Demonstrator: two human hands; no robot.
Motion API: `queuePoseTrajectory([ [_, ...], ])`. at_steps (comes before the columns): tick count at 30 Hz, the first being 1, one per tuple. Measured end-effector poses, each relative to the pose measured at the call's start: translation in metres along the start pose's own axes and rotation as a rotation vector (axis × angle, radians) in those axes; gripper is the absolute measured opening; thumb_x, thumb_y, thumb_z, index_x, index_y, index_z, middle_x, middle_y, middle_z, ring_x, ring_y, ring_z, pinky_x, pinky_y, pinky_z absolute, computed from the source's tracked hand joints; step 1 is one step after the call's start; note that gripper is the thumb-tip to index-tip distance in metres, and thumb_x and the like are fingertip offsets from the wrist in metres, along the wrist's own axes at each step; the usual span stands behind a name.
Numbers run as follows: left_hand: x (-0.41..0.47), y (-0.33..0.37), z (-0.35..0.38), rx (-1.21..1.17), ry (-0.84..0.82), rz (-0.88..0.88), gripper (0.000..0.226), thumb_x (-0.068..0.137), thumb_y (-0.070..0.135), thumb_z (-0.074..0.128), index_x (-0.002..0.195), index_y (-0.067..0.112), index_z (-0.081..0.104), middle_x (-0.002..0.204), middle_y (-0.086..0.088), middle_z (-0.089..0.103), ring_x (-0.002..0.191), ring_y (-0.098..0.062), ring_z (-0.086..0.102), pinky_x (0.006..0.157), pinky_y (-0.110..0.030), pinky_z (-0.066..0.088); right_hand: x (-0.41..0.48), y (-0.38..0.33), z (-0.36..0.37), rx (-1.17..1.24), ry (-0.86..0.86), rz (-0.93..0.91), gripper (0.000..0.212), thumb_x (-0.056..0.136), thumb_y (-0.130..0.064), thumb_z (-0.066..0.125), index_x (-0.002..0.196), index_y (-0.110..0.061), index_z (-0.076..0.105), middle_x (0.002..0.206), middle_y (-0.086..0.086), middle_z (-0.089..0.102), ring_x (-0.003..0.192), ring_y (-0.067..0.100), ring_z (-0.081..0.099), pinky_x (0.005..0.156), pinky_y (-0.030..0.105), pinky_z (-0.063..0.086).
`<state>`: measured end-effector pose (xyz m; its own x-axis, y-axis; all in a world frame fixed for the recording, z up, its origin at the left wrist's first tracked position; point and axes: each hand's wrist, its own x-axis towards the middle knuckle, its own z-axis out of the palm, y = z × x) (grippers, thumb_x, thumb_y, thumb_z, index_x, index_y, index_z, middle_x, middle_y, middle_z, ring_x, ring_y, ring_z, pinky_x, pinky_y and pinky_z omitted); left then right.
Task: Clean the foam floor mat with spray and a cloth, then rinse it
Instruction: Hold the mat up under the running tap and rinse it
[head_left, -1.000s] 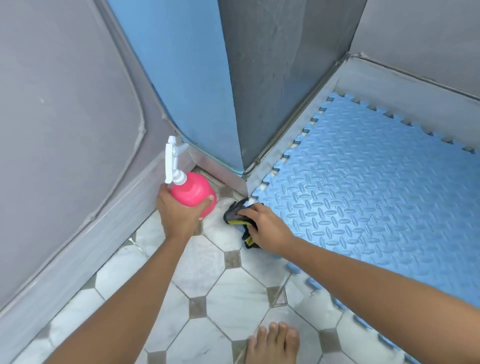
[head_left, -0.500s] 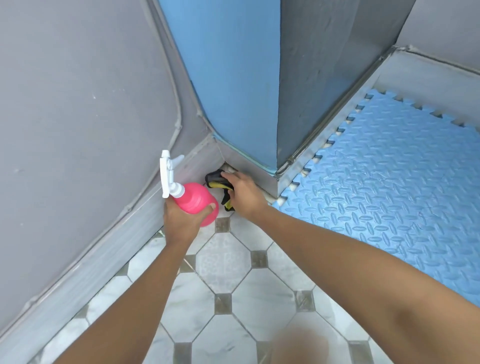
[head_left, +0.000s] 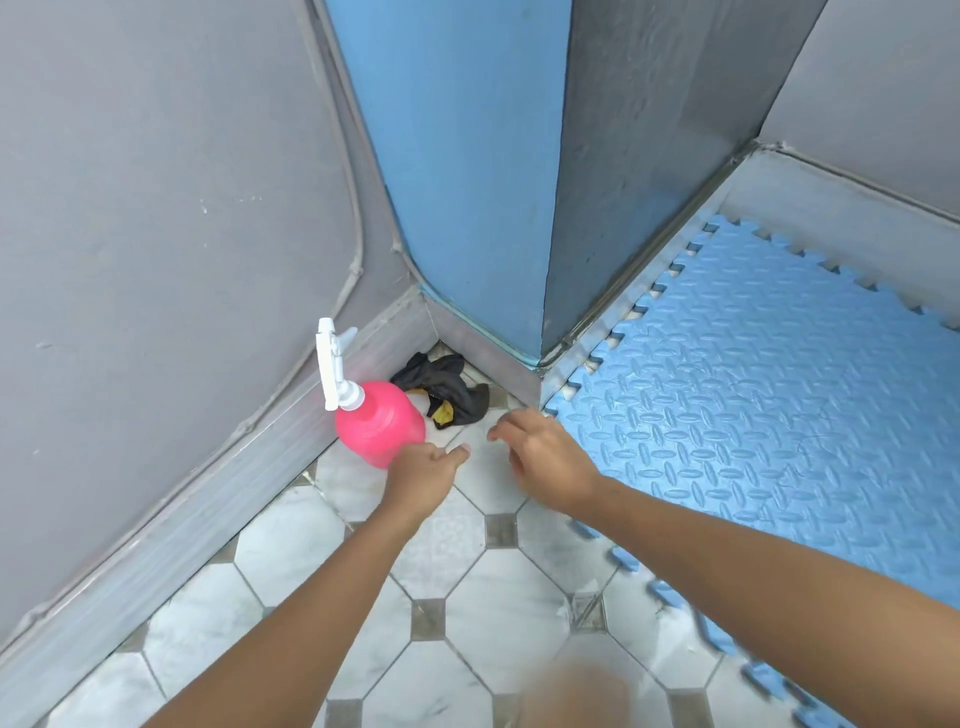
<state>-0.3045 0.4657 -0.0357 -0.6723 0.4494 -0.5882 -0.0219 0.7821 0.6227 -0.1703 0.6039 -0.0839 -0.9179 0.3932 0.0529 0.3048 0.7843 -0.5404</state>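
A pink spray bottle (head_left: 379, 423) with a white trigger head stands on the tiled floor against the grey skirting. A black and yellow cloth (head_left: 447, 387) lies crumpled in the floor corner just behind it. My left hand (head_left: 423, 470) is beside the bottle's base, fingers relaxed, holding nothing; whether it still touches the bottle I cannot tell. My right hand (head_left: 545, 460) hovers a little in front of the cloth, fingers loosely curled and empty. The blue foam floor mat (head_left: 753, 395) with a diamond-plate pattern lies flat to the right.
Grey walls and a blue and dark pillar (head_left: 498, 171) close in the corner. A grey skirting (head_left: 218, 493) runs along the left wall. White octagonal floor tiles (head_left: 467, 613) fill the foreground. A blurred foot shows at the bottom edge.
The bottle was set down on the floor and my left hand let go of it. My right hand left the cloth in the corner and drew back.
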Motion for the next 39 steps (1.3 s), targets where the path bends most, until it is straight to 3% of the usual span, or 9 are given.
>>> queuePoseTrajectory([
  [5,0.032,0.057,0.061,0.126,-0.107,0.215,0.020,0.097,0.029,0.066,0.106,0.011,0.068,0.106,-0.006,0.070,0.104,-0.025,0.065,0.088,-0.029,0.046,-0.049,0.050,-0.034,0.011,0.154,0.340,0.045,0.080,0.011,0.043,0.111,-0.013,0.066,0.112,0.005,0.060,0.105,0.029,0.054,0.083,0.039,0.048],
  [13,0.035,0.093,0.096,0.158,-0.210,-0.007,0.061,0.080,0.051,0.080,0.113,0.003,0.061,0.118,-0.010,0.066,0.097,-0.024,0.066,0.075,-0.031,0.050,-0.086,0.097,-0.093,0.077,0.091,0.552,0.040,0.091,0.004,0.045,0.123,-0.017,0.057,0.124,0.004,0.051,0.121,0.020,0.045,0.087,0.027,0.039],
  [15,0.030,0.102,0.089,0.148,-0.239,0.000,0.062,0.080,0.055,0.079,0.112,0.005,0.060,0.116,-0.009,0.066,0.092,-0.021,0.065,0.077,-0.032,0.051,-0.082,0.095,-0.105,0.148,0.142,0.604,0.033,0.096,-0.003,0.047,0.124,-0.018,0.055,0.122,0.003,0.050,0.114,0.019,0.051,0.086,0.026,0.041],
  [20,0.001,0.127,0.074,0.236,-0.423,0.117,0.107,0.054,0.075,0.080,0.139,0.012,0.060,0.139,-0.002,0.064,0.123,-0.022,0.064,0.109,-0.042,0.051,-0.076,0.080,-0.141,0.365,0.245,0.726,0.020,0.100,-0.027,0.054,0.119,-0.020,0.052,0.100,0.004,0.059,0.077,0.016,0.059,0.064,0.030,0.048],
  [26,-0.048,0.205,0.042,0.018,-0.681,0.181,0.042,0.094,0.060,0.063,0.113,0.023,0.072,0.112,0.005,0.066,0.098,-0.006,0.058,0.085,-0.026,0.043,-0.083,0.069,-0.183,0.345,0.404,0.697,0.016,0.097,-0.036,0.058,0.109,-0.025,0.059,0.101,-0.003,0.056,0.087,0.007,0.056,0.076,0.023,0.039],
  [28,-0.061,0.235,0.035,-0.067,-0.755,0.132,0.048,0.098,0.064,0.052,0.121,0.025,0.068,0.111,0.001,0.071,0.092,-0.010,0.063,0.087,-0.030,0.050,-0.090,0.065,-0.203,0.344,0.411,0.648,0.012,0.097,-0.035,0.059,0.105,-0.027,0.060,0.097,-0.004,0.058,0.084,0.008,0.056,0.075,0.022,0.039],
  [30,-0.071,0.266,0.037,-0.078,-0.755,0.128,0.068,0.095,0.072,0.048,0.137,0.020,0.058,0.137,-0.013,0.063,0.094,-0.021,0.065,0.081,-0.036,0.057,-0.099,0.062,-0.225,0.332,0.358,0.593,0.011,0.097,-0.034,0.059,0.106,-0.027,0.063,0.096,-0.006,0.059,0.079,0.006,0.055,0.072,0.019,0.038],
  [33,-0.085,0.310,0.055,0.190,-0.622,0.257,0.060,0.099,0.063,0.052,0.133,0.015,0.059,0.117,-0.007,0.063,0.070,-0.016,0.060,0.051,-0.023,0.050,-0.108,0.063,-0.268,0.205,0.226,0.496,0.013,0.099,-0.032,0.056,0.104,-0.026,0.066,0.097,-0.008,0.062,0.080,0.007,0.056,0.070,0.021,0.038],
  [39,-0.090,0.340,0.079,0.397,-0.255,0.389,0.026,0.101,0.027,0.066,0.109,0.002,0.065,0.101,-0.011,0.061,0.086,-0.027,0.056,0.075,-0.035,0.046,-0.070,0.077,-0.376,0.074,0.445,0.441,0.018,0.101,-0.028,0.053,0.100,-0.019,0.068,0.084,-0.007,0.065,0.076,0.015,0.057,0.072,0.029,0.045],
])
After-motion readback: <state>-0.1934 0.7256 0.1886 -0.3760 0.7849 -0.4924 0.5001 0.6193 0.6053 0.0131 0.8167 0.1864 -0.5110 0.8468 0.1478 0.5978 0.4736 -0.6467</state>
